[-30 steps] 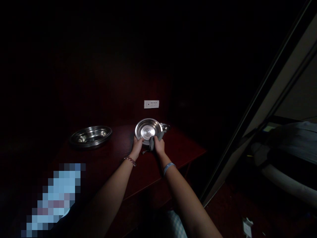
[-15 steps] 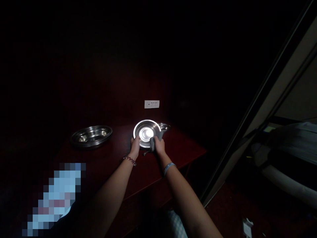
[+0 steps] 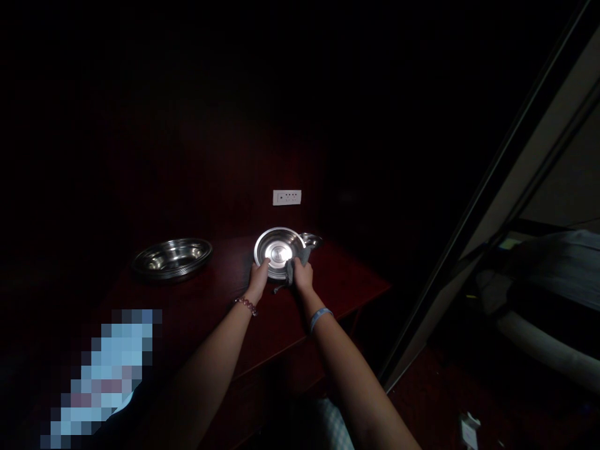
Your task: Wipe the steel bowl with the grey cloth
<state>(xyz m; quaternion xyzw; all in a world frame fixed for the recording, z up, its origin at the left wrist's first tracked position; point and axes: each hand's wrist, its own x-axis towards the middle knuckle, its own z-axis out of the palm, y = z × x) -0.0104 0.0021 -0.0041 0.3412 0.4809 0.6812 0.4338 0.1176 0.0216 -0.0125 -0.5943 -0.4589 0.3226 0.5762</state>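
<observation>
Steel bowl (image 3: 280, 250)'s held near six o'clock, rim clamped at seven by left hand (image 3: 258, 279); grey cloth (image 3: 304, 255)'s gripped at four by right hand (image 3: 302, 275), fingers curled. Cloth's on, what's left can't be told tbh.

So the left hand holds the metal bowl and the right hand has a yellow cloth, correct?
Not quite: the head view shows the cloth is grey. The left hand does hold the metal bowl, and the right hand has the cloth.
</observation>
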